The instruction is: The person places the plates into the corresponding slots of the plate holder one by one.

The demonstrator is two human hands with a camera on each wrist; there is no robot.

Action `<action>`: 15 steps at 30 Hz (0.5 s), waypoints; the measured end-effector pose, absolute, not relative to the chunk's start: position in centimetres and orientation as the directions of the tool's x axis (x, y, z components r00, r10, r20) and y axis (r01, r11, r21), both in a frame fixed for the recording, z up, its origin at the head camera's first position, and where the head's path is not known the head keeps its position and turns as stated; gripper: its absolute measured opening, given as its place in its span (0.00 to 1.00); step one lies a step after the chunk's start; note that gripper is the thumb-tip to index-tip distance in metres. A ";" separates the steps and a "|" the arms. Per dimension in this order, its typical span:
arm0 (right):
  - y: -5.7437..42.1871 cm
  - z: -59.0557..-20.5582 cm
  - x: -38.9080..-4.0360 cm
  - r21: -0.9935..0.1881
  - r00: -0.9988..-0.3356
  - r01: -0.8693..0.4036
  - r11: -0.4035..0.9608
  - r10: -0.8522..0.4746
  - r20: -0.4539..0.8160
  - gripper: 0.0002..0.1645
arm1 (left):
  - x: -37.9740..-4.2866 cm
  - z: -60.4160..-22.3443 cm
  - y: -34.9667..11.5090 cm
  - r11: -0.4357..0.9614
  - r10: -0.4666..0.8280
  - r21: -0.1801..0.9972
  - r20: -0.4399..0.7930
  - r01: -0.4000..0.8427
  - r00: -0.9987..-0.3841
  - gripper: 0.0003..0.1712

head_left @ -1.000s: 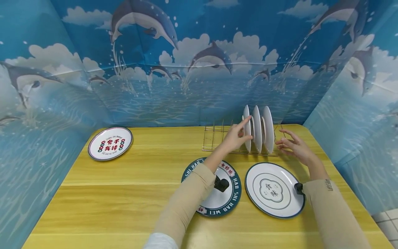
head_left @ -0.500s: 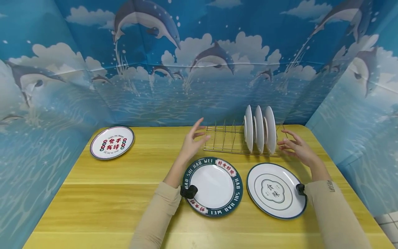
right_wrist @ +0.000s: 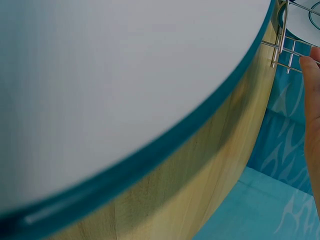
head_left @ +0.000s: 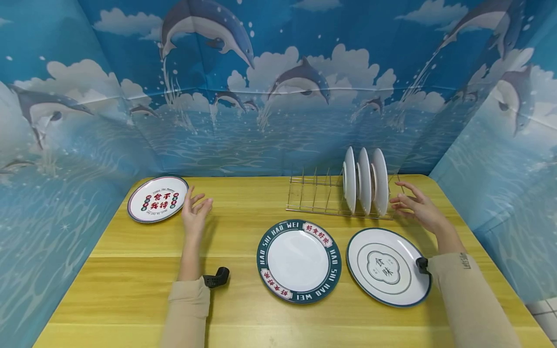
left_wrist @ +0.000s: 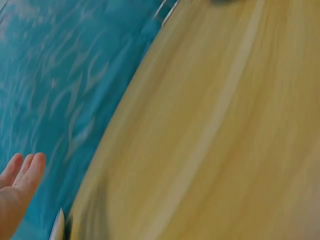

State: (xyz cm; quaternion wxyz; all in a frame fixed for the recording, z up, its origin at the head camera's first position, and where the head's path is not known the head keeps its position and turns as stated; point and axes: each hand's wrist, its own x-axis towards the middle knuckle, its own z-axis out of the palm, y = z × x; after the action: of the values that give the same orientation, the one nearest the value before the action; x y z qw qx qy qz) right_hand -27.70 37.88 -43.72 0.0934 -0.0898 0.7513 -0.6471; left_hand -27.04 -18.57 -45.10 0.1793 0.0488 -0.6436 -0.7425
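My left hand is just right of a small white plate with red characters. Its fingers are spread and loosely bent, with nothing held; in the left wrist view the fingers show at the lower left. My right hand stays at the right end of a wire dish rack, fingers loosely bent. In the right wrist view its fingertips are at the rack's wires; whether they press on them is unclear. Several white plates stand upright in the rack's right part.
A green-rimmed plate lies flat in front of the rack. Right of it, partly under the right wrist camera, lies a white plate with a blue rim. A dolphin-print curtain encloses the wooden table at the back and sides.
My left hand has left the upright plates in the rack and swept left across the table to the small plate. My right hand has stayed by the rack's right end.
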 end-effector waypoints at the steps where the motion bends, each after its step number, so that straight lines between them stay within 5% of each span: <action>1: 37.9 -43.7 -27.7 -0.990 -0.966 -0.014 0.140 -0.257 -0.023 0.24 | -26.9 -45.3 -19.3 -0.107 -0.358 0.975 0.145 0.195 -0.922 0.39; 15: 37.9 -43.7 -27.8 -0.988 -0.966 -0.010 0.151 -0.256 -0.030 0.25 | -24.3 -46.8 -25.5 -0.117 -0.636 0.983 0.036 0.142 -0.770 0.42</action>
State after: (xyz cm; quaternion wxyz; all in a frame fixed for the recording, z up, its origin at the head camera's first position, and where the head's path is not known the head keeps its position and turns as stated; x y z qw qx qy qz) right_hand -27.75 37.91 -43.74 0.0956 -0.0884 0.7526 -0.6455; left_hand -24.33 -25.52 -46.78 0.2708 0.2036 -0.6069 -0.7190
